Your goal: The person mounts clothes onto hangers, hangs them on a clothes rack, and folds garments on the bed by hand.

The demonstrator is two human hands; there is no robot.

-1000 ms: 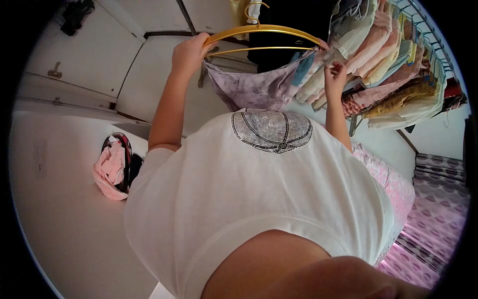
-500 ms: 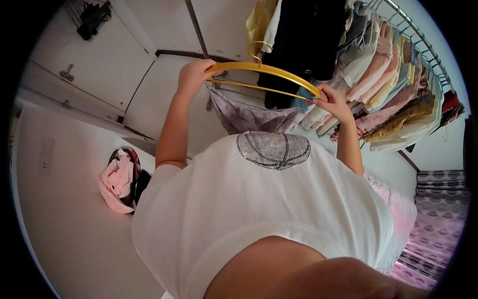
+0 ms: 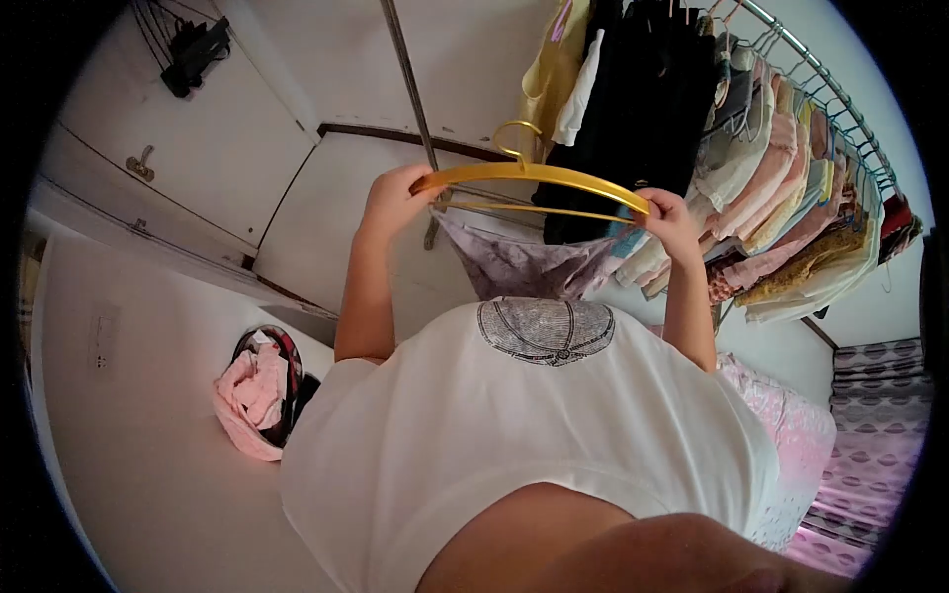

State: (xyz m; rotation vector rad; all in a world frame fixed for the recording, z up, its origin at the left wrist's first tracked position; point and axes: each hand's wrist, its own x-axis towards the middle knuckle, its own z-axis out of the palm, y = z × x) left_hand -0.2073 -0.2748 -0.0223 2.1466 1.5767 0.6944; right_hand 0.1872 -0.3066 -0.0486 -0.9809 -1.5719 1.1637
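Note:
A gold hanger point(image 3: 534, 173) with a curved top, a hook and a thin lower bar spans the space in front of my chest. Its left end is held by my left hand point(image 3: 393, 206), fingers closed round it. At the other end my right hand point(image 3: 668, 221) pinches the hanger's tip, thumb and fingers together. A pale purple mottled cloth point(image 3: 524, 262) hangs below the thin bar, stretched between the two sides near my hands. Its lower part is hidden behind my white shirt.
A metal rail point(image 3: 825, 79) bears many garments point(image 3: 781, 178) on hangers at the right. Black clothes point(image 3: 633, 119) hang behind the gold hanger. A pink cloth point(image 3: 252, 390) lies in a basket at the left. Patterned curtains point(image 3: 875, 425) and pink bedding point(image 3: 791, 415) are at the right.
My right hand, whose lower fingers were loose beside the hanger's right end, has closed on that end. The hanger and both hands appear lower in view, and the surroundings have shifted down too.

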